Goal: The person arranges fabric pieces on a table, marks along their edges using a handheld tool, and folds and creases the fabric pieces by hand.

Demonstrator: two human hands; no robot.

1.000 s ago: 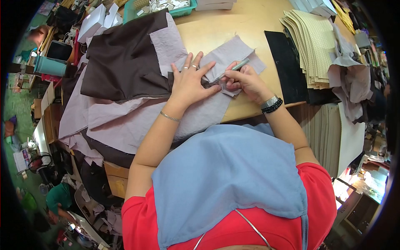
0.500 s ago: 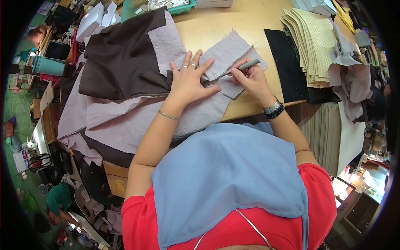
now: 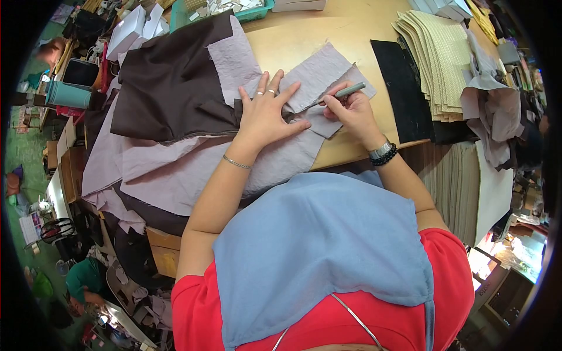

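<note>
My left hand lies palm down with spread fingers, pressing on pale lilac-grey cloth and the edge of a dark brown fabric piece. In my right hand is a slim grey-green pen, held in a writing grip. Its thin tip points left at the edge of a pale cloth flap; whether the tip touches the cloth I cannot tell. More lilac-grey cloth spreads beneath my left forearm and hangs over the table's front edge.
On the wooden table a black flat piece and a stack of cream textured sheets lie to the right. A green tray of small white pieces stands at the back. Another person is at lower left.
My right hand and the pen have shifted very slightly. My left hand and the cloth stay in place.
</note>
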